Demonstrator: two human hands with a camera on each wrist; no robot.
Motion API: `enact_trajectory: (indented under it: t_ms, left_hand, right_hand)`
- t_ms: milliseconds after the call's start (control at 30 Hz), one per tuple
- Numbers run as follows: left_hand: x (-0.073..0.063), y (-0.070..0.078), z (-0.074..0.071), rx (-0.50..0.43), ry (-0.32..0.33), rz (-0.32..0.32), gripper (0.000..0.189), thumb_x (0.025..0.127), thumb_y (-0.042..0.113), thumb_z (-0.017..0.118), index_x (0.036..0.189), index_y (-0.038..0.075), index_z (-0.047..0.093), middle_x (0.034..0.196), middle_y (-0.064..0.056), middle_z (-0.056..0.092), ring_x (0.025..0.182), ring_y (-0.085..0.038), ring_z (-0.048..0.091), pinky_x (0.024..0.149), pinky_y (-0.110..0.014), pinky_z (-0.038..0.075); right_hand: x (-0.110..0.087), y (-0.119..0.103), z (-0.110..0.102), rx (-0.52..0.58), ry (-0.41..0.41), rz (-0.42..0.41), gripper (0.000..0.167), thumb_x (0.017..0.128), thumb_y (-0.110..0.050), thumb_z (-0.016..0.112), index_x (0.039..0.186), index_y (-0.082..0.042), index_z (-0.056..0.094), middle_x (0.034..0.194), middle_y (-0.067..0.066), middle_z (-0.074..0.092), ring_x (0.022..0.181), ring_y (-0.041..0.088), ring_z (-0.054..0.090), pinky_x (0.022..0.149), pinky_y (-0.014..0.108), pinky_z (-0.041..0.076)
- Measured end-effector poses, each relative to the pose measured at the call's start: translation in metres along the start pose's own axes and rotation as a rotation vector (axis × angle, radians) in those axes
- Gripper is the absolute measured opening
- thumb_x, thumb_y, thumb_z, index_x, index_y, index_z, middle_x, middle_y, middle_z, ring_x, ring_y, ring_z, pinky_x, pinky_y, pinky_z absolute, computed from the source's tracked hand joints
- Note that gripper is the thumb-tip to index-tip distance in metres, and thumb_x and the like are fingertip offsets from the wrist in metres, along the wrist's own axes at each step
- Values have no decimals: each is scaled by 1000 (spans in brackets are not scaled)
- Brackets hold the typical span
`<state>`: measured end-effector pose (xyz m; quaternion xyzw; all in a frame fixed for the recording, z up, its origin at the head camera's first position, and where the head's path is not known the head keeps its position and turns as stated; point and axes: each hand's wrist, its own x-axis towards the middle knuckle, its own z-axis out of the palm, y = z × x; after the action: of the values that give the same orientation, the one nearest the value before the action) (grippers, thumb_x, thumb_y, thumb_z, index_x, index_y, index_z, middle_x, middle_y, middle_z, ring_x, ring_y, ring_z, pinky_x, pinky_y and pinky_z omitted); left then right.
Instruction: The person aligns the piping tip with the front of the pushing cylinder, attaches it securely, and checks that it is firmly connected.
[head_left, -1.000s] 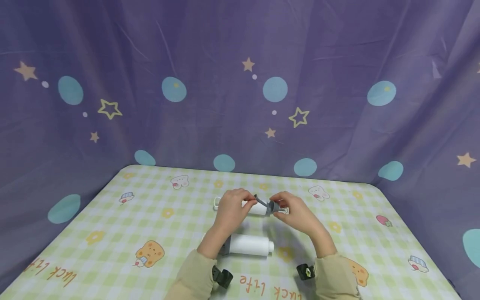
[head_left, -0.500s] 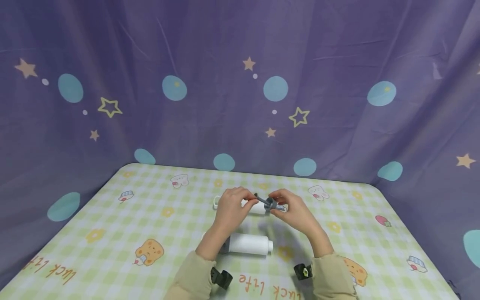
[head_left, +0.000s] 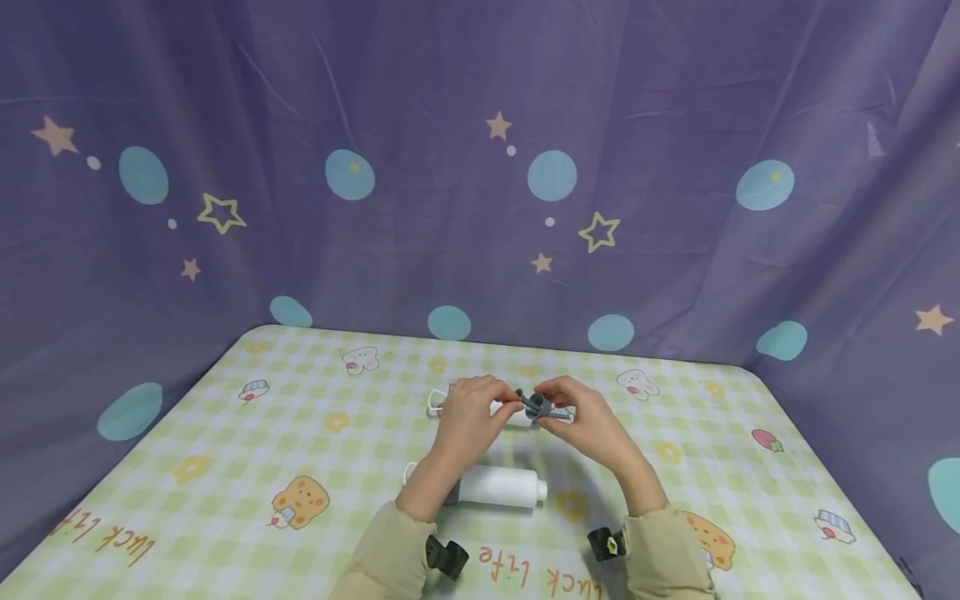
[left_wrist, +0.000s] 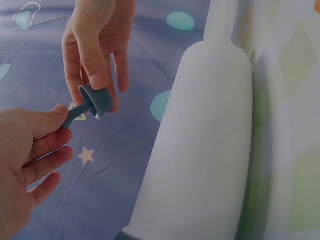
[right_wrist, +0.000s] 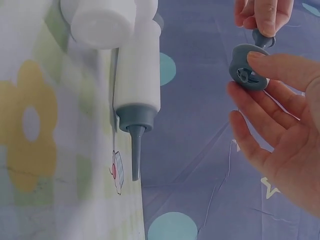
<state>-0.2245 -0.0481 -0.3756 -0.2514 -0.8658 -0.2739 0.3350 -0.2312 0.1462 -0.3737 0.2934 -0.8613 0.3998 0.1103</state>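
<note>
My left hand [head_left: 471,417] pinches the thin end of a grey stem [left_wrist: 80,111] between thumb and forefinger. The stem runs into a grey cup-shaped cap [right_wrist: 246,67], whose rim my right hand [head_left: 588,421] pinches with thumb and fingers. Both hands hold the two parts together above the far bottle. That white squeeze bottle [right_wrist: 137,70] lies on its side, its grey collar and long nozzle [right_wrist: 136,155] showing in the right wrist view. A second white bottle [head_left: 498,487] lies nearer to me, its grey collar partly behind my left forearm.
The table is covered by a green-and-white checked cloth [head_left: 337,467] with cartoon prints. White loops [head_left: 435,402] show at the left ends of the bottles. Behind the table hangs a purple curtain [head_left: 450,208] with stars and dots.
My left hand has shifted slightly right with the stem, and my right hand slightly left with the cap. Less of the stem shows between them. Both bottles stay in place.
</note>
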Motion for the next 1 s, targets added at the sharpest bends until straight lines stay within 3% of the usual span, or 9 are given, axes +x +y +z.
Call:
enact_trajectory:
  t_ms: [333, 633, 1000]
  left_hand:
    - [0, 1, 2, 1, -20, 12, 10, 72, 27, 74, 75, 19, 68, 72, 10, 63, 69, -9, 59, 70, -27, 46]
    - [1, 5, 6, -27, -30, 46, 10, 72, 24, 75, 77, 19, 69, 74, 9, 64, 71, -7, 59, 71, -26, 45]
    - [-1, 8, 6, -62, -91, 13, 8, 76, 23, 72, 82, 18, 70, 79, 8, 66, 74, -8, 61, 73, -29, 46]
  right_hand:
    - [0, -4, -1, 30, -12, 10, 38, 77, -10, 72, 113, -12, 58, 110, 4, 61, 96, 22, 61, 83, 43, 49]
    - [0, -6, -2, 59, -14, 20, 34, 78, -14, 71, 110, -13, 60, 107, 3, 64, 95, 21, 63, 82, 46, 49]
    - [0, -5, 0, 77, -25, 25, 34, 78, -13, 71, 110, -14, 60, 107, 3, 64, 95, 21, 62, 82, 46, 49]
